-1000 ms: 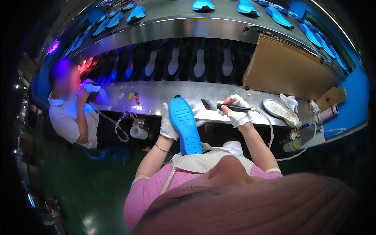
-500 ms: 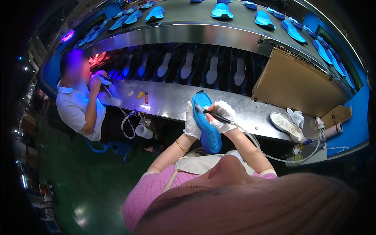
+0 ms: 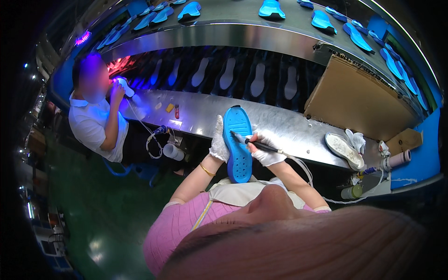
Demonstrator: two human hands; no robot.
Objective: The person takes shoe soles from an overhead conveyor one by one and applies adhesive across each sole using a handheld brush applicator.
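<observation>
Two hands in white gloves are at work here. The left hand (image 3: 219, 145) is wrapped around the side of one blue shoe sole (image 3: 238, 142) and holds it up on end, just in front of the shiny metal worktop (image 3: 284, 128). The right hand (image 3: 264, 150) is closed around one thin dark pen tool (image 3: 254, 143). The tip of the tool touches the blue sole near its middle. A white cord runs from the tool down past the arm.

On the worktop to the right lies one white dish (image 3: 344, 150) with a white rag (image 3: 355, 139) beside it. One big brown cardboard sheet (image 3: 359, 102) leans behind them. One small yellow block (image 3: 170, 107) lies further left.

On the dark belt behind the worktop, five pale soles (image 3: 227, 73) show clearly in a row. Higher up, many more blue soles (image 3: 323, 21) lie on a grey shelf.

One other person in a white shirt (image 3: 93, 126) sits to the left under purple light.
</observation>
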